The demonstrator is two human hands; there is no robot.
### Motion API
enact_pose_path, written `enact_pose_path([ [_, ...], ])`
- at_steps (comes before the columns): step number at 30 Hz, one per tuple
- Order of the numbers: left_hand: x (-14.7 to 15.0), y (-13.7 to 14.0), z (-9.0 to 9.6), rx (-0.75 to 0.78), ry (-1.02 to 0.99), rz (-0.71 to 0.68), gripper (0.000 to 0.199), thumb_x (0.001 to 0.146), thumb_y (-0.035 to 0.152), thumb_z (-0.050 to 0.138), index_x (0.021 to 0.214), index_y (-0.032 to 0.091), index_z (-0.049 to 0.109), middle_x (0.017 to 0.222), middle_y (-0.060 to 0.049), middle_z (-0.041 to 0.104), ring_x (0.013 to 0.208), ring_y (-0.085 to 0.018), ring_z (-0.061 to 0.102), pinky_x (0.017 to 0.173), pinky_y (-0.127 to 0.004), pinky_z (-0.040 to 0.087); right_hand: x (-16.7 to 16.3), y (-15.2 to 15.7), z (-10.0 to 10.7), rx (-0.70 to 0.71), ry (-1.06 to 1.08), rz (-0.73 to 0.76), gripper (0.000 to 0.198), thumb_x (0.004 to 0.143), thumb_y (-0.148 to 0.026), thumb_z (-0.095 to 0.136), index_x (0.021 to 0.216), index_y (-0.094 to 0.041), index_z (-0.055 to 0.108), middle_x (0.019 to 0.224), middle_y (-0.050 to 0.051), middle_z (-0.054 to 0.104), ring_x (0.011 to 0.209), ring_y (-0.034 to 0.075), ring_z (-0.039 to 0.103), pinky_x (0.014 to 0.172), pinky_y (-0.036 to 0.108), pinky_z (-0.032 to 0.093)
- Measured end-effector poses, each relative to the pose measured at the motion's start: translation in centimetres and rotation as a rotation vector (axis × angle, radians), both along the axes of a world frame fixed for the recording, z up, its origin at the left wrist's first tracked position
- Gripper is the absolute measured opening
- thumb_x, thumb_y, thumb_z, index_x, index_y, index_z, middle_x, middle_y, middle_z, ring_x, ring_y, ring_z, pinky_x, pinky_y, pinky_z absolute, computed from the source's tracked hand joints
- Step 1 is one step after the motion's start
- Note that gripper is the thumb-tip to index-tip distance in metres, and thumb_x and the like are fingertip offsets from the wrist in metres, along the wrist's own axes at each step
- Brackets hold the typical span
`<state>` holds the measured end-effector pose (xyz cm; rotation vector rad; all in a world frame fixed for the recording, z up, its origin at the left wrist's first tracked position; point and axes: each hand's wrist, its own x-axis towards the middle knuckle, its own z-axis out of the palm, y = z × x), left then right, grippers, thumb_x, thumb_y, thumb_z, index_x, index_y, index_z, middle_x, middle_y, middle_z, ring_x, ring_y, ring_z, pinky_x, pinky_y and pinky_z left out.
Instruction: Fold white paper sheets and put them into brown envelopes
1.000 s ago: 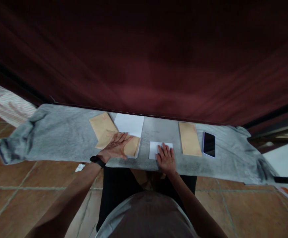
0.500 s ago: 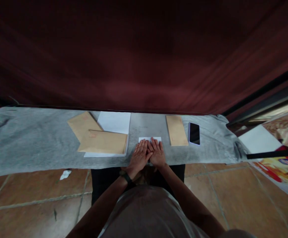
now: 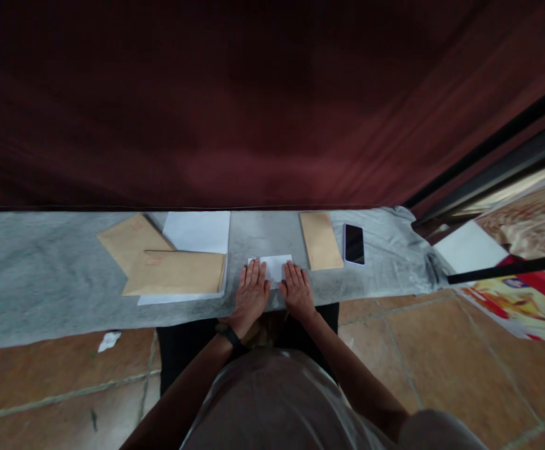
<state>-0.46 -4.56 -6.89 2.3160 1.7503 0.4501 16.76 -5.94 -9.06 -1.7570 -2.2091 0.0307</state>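
A small white piece of paper (image 3: 275,267), seemingly folded, lies flat on the grey cloth-covered table in front of me. My left hand (image 3: 251,290) rests flat on its left side with the fingers stretched forward. On the right side my right hand (image 3: 295,290) lies flat too, its fingers pointing away from me. A strip of the paper shows between the two hands; the parts under the fingers are hidden. Neither hand grips anything.
Brown envelopes (image 3: 179,272) lie over white paper sheets (image 3: 197,230) on the left. A single brown envelope (image 3: 322,240) and a phone (image 3: 354,244) are to the right. A dark red cloth (image 3: 263,125) hangs behind the grey table cover (image 3: 66,269).
My hands were together, overlapping on the paper; now they have slid apart to its two sides, uncovering its middle. The camera view has shifted a little.
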Motion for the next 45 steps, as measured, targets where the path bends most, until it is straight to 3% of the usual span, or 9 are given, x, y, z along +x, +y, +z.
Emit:
enact_pose_path([
  [6,1.0,1.0,0.2,-0.018,0.062,-0.107,0.056,0.100,0.025,0.035,0.155,0.017,0.041,0.165,-0.012,0.031,0.156,-0.028,0.018,0.127,-0.054,0.015,-0.5,0.9,0.7,-0.014,0.019,0.044,0.055,0.105,-0.032,0.039,0.158,-0.015,0.035,0.159,0.013,0.042,0.148,0.027,0.036,0.122,0.049,0.025],
  [10,0.9,1.2,0.0,-0.023,0.083,-0.129,0.058,0.099,0.022,0.035,0.156,0.014,0.037,0.164,-0.013,0.032,0.156,-0.027,0.019,0.127,-0.053,0.014,-0.9,2.1,0.6,-0.032,0.005,0.104,0.056,0.104,-0.031,0.043,0.158,-0.022,0.033,0.160,0.008,0.042,0.148,0.024,0.037,0.122,0.048,0.025],
  [15,0.1,1.1,-0.5,-0.019,0.038,-0.081,0.059,0.101,0.027,0.032,0.157,0.008,0.033,0.165,-0.016,0.029,0.156,-0.026,0.020,0.127,-0.049,0.016,-0.3,2.5,0.1,-0.014,-0.009,0.062,0.055,0.104,-0.035,0.043,0.156,-0.017,0.037,0.161,0.011,0.040,0.149,0.026,0.035,0.122,0.046,0.024],
  [24,-1.3,0.1,-0.3,-0.019,-0.020,0.057,0.062,0.100,0.031,0.035,0.157,0.006,0.031,0.165,-0.018,0.027,0.155,-0.030,0.021,0.126,-0.052,0.020,0.5,2.1,0.0,-0.009,0.047,0.000,0.058,0.106,-0.037,0.036,0.159,-0.013,0.031,0.160,0.013,0.041,0.147,0.028,0.038,0.122,0.047,0.025],
  [30,0.0,-1.8,0.5,-0.004,0.047,-0.156,0.056,0.103,0.030,0.033,0.156,0.014,0.036,0.165,-0.011,0.031,0.156,-0.024,0.019,0.128,-0.046,0.016,0.1,1.0,1.0,-0.039,0.037,0.082,0.054,0.106,-0.035,0.036,0.157,-0.016,0.037,0.162,0.010,0.037,0.149,0.026,0.035,0.124,0.048,0.022],
  [33,-0.2,-2.5,0.4,0.003,0.098,-0.143,0.058,0.103,0.034,0.032,0.155,0.010,0.037,0.164,-0.013,0.032,0.155,-0.025,0.021,0.127,-0.046,0.020,0.4,-0.3,1.2,-0.063,0.026,0.147,0.054,0.107,-0.037,0.038,0.156,-0.017,0.037,0.162,0.010,0.037,0.149,0.025,0.035,0.124,0.048,0.021],
  [38,-1.9,-3.1,0.2,0.031,0.143,-0.067,0.061,0.104,0.041,0.032,0.156,0.008,0.035,0.162,-0.015,0.035,0.153,-0.026,0.027,0.125,-0.046,0.026,1.2,-1.3,1.4,-0.095,0.036,0.108,0.056,0.107,-0.037,0.038,0.156,-0.012,0.036,0.162,0.014,0.037,0.149,0.027,0.035,0.123,0.048,0.023],
  [41,-2.7,-2.6,0.6,0.020,0.130,-0.047,0.056,0.104,0.039,0.034,0.151,0.010,0.044,0.159,-0.015,0.042,0.150,-0.026,0.035,0.123,-0.044,0.031,1.4,0.2,1.9,-0.113,0.064,0.081,0.051,0.106,-0.034,0.038,0.152,-0.013,0.045,0.159,0.013,0.042,0.146,0.028,0.038,0.122,0.049,0.025],
  [45,-3.0,0.1,1.4,0.001,0.087,0.019,0.049,0.102,0.026,0.034,0.147,0.013,0.050,0.155,-0.013,0.049,0.142,-0.025,0.047,0.118,-0.040,0.038,1.0,4.4,3.1,-0.134,0.077,0.077,0.048,0.103,-0.024,0.039,0.149,-0.014,0.049,0.156,0.013,0.047,0.143,0.027,0.042,0.118,0.044,0.031],
])
